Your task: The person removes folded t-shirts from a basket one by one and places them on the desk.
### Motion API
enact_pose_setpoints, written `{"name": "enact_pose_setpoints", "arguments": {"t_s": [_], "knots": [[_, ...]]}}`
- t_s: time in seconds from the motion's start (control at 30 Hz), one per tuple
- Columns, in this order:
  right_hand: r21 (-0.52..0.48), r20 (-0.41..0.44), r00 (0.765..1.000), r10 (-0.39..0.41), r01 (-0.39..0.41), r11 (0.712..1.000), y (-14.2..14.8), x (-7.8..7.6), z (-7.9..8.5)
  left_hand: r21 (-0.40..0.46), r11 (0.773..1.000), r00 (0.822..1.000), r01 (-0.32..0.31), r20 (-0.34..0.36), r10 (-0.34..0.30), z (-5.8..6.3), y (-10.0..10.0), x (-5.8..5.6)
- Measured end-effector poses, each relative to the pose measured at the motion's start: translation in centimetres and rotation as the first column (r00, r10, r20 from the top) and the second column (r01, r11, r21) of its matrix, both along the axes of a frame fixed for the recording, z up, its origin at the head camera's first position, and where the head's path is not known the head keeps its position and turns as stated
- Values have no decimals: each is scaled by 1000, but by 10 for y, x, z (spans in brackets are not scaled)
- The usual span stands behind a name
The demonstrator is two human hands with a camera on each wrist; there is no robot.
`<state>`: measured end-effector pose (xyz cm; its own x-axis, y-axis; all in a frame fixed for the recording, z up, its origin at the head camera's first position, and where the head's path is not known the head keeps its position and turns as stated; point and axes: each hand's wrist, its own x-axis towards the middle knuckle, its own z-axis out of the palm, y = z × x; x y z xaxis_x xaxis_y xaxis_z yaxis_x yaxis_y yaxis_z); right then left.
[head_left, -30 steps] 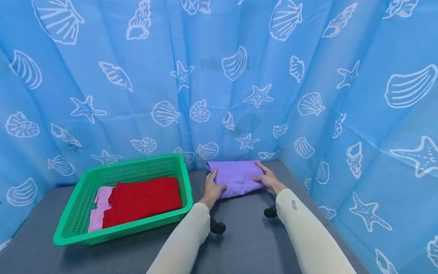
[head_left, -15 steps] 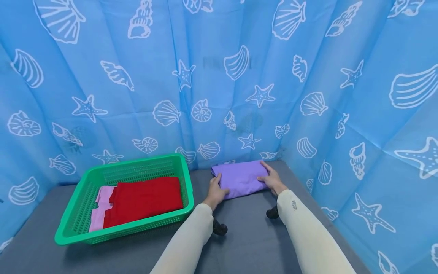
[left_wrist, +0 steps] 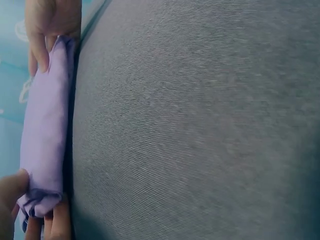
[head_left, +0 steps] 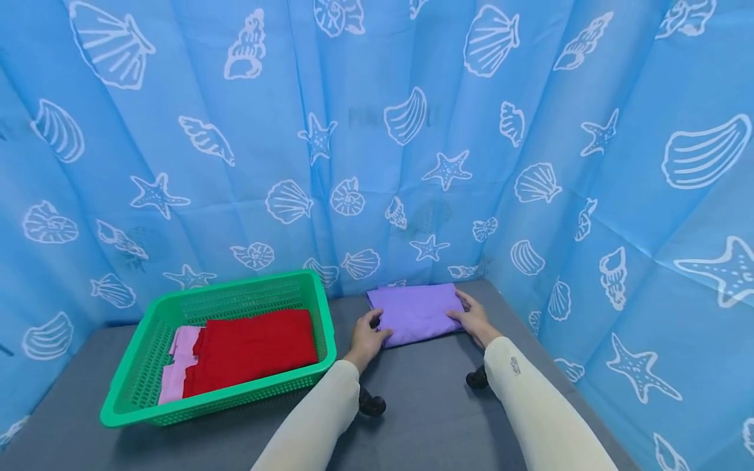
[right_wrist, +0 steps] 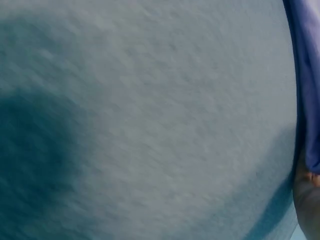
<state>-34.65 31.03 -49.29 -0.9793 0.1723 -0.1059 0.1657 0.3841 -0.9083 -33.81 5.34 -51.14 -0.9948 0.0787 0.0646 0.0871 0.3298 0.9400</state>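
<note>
A folded purple cloth (head_left: pixel 417 315) lies near the back of the grey table, flat and with a few soft creases. At its left end my left hand (head_left: pixel 366 340) holds the fold, thumb over the near corner; the left wrist view has the fingers (left_wrist: pixel 59 222) tucked beneath the bunched end. My right hand (head_left: pixel 474 319) grips the opposite end, its thumb on top, and some of its fingers are hidden by the cloth. Only a strip of the purple cloth (right_wrist: pixel 309 85) shows in the right wrist view, at the right edge.
On the left stands a green plastic basket (head_left: pixel 323 307) with a folded red cloth (head_left: pixel 253 350) and a pink cloth (head_left: pixel 177 373) in it. A blue shell-patterned curtain (head_left: pixel 365 157) hangs behind and along the right of the grey table (head_left: pixel 424 405).
The purple cloth has shifted slightly right and now lies flatter and straighter, with both hands staying at its ends. The left fingers have moved outward a little. The basket has stayed put.
</note>
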Motion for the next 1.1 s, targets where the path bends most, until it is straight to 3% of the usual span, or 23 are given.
{"name": "enact_pose_setpoints", "arguments": {"t_s": [0.2,0.37,0.47,0.6,0.87,1.0,1.1], "knots": [[12,-94,993,-74,75,997,-16,12,1,132,991,1000,-15,-13,17,-4,-7,12],[33,-164,973,-161,169,985,-34,24,3,138,987,995,-86,-29,91,-5,-6,21],[4,-183,959,-217,221,975,-38,33,0,143,982,991,-123,-39,130,-3,-3,27],[-60,-188,950,-248,241,969,-41,46,-4,210,968,989,-140,-18,147,-6,-4,32],[-196,-192,937,-291,253,947,-46,72,-2,341,939,999,-50,0,53,-13,-10,46],[-251,-199,950,-239,186,950,-54,83,3,360,933,1000,4,-28,7,-9,-17,57],[-262,-194,960,-202,147,954,-61,89,8,359,933,1000,15,9,-20,-4,-22,64]]}}
